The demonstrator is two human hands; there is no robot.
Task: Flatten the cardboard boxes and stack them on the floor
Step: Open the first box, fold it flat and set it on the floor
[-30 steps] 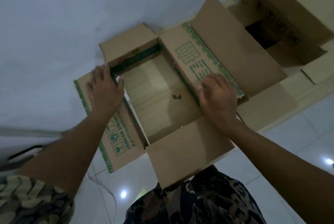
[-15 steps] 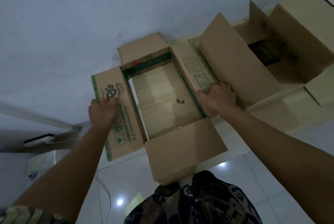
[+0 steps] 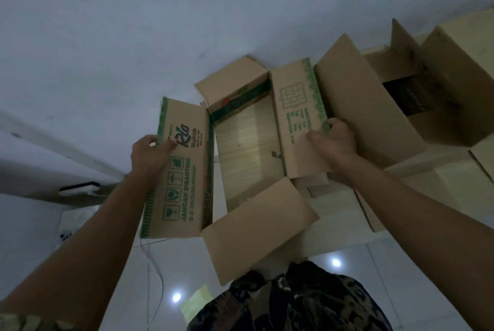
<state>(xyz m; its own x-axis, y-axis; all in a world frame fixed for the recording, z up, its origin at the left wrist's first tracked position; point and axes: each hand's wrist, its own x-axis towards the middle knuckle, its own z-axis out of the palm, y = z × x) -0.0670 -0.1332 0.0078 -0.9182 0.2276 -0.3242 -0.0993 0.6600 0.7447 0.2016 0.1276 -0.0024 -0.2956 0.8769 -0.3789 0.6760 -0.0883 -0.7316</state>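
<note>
The box [image 3: 248, 148] was between the two hands, held up over the wooden worktop [image 3: 344, 213] with its flaps splayed and its bottom open, so the wood showed through. The left hand [image 3: 149, 155] pinched the outer edge of the left side panel, thumb on the printed face and fingers behind. The right hand [image 3: 334, 140] gripped the right panel at its green-edged fold, thumb on the print and fingers curled over the edge.

The step in hand looked like the collapse itself: the flaps were already freed, but the walls stood as an open tube. Next the hands would likely need to push opposite corners together so the tube folds flat, then lower it to the floor [image 3: 401, 277]. Another open box [image 3: 438, 90] stood beyond the right hand; whether flattened sheets already lay under it was hard to tell in the dim light.
</note>
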